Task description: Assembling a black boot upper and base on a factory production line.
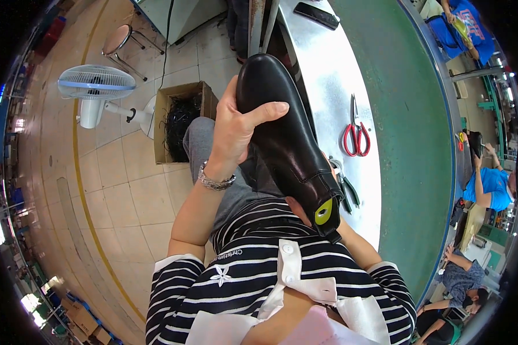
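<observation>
A beige tiled floor (126, 198) lies left of a shiny silver metal bench (328, 63). Your left hand (236, 129) is closed around the toe of a black leather ankle boot (288, 138), thumb across its upper. Your right hand (298, 210) is mostly hidden behind the shaft; its grip cannot be told. The boot is above your grey-trousered lap (236, 192). Red-handled scissors (356, 123) and dark-handled pliers (344, 184) lie on the bench.

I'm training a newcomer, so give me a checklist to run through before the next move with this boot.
1. Left hand gripping the boot: ok, thumb across its upper near the toe.
2. Right hand gripping firmly: cannot tell, mostly hidden by the boot.
3. Toe pointing away from the wearer: ok.
4. Scissors lying on the bench, out of the hands: ok.
5. Black-handled tool fully in view: not ok, partly covered.
6. Sole undamaged: cannot tell, facing away.
</observation>
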